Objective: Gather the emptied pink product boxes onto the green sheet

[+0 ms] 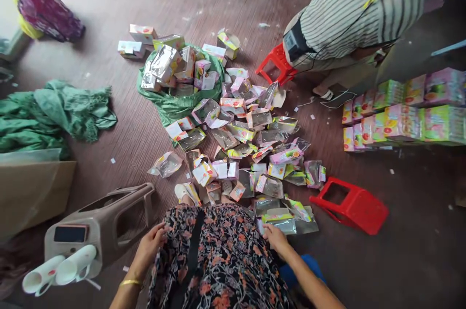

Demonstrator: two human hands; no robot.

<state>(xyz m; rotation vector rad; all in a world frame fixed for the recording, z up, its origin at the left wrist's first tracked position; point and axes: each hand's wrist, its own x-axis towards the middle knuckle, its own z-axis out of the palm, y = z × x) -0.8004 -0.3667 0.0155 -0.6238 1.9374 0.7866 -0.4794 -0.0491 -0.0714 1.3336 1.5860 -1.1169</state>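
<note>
My left hand (153,242) rests at the left edge of my floral skirt (218,260), fingers curled onto the fabric. On the skirt's right edge my right hand (275,238) lies with fingers bent, touching a silver foil pouch (286,221) on the floor. A big heap of flattened colourful cartons and foil pouches (240,154) spreads on the brown floor in front of me. More of them fill a green sack (174,100) further back.
A tipped red stool (351,204) lies at right, an overturned tan stool (109,224) with a phone and white rolls at left. Stacked finished boxes (404,115) stand at far right. Another person in a striped shirt (349,13) sits on a red stool. Green cloth (54,115) lies left.
</note>
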